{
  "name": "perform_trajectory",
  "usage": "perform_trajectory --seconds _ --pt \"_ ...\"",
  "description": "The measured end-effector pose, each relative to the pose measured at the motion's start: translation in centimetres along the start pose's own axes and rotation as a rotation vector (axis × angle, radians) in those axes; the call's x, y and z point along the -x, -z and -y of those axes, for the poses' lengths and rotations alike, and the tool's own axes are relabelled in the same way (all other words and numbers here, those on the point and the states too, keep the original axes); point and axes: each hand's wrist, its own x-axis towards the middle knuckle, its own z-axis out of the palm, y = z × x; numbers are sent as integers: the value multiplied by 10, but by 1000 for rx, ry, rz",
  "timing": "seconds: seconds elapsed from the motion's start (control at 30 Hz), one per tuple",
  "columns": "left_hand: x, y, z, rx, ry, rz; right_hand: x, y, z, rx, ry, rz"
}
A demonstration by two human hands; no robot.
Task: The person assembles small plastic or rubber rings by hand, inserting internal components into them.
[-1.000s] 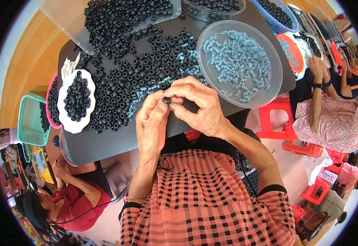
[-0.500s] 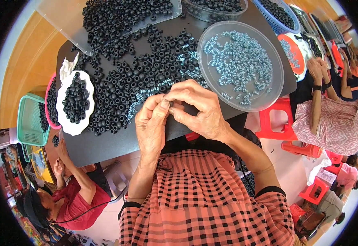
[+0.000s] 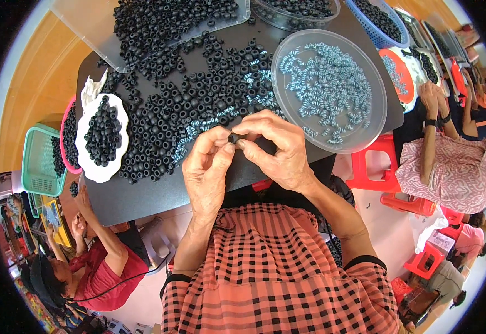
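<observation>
A small black round hollow part (image 3: 233, 138) is pinched between my two hands, over the near edge of the dark table (image 3: 142, 206). My left hand (image 3: 206, 167) grips its left side with thumb and forefinger. Thumb and fingers of my right hand (image 3: 283, 150) close on its right side. Just beyond my fingers spreads a heap of similar black parts (image 3: 162, 119). Small metal coil springs (image 3: 204, 125) form a line through the heap's near part. More springs lie in a round clear lid-like tray (image 3: 381, 119) at the right. Whether a spring sits inside the held part I cannot tell.
At the left are a white scalloped plate (image 3: 121, 146) of black parts, a pink bowl (image 3: 65, 119) and a green basket (image 3: 30, 161). A clear bin (image 3: 95, 42) spills parts at the back. Co-workers sit at left (image 3: 106, 278) and right (image 3: 449, 167), near red stools (image 3: 385, 172).
My hands have drawn slightly apart and the fingers have shifted, so the black part now shows between the fingertips. The person at left has raised a hand a little.
</observation>
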Motion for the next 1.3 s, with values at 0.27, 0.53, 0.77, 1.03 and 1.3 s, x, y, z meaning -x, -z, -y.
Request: perform_trajectory --seconds 0.27,0.53,0.77,1.03,1.3 --pt "1 -7 -2 -147 -76 -22 1 1 -2 33 5 8" --pt "1 -4 -5 -312 -68 -51 1 0 1 0 -12 -4" --pt "2 -1 4 -101 -4 -30 3 0 2 -22 1 -28" --pt "1 -1 8 -13 69 -31 4 -1 -1 -53 31 -43" --pt "9 5 11 -45 58 -25 5 -3 -1 -62 -39 -11"
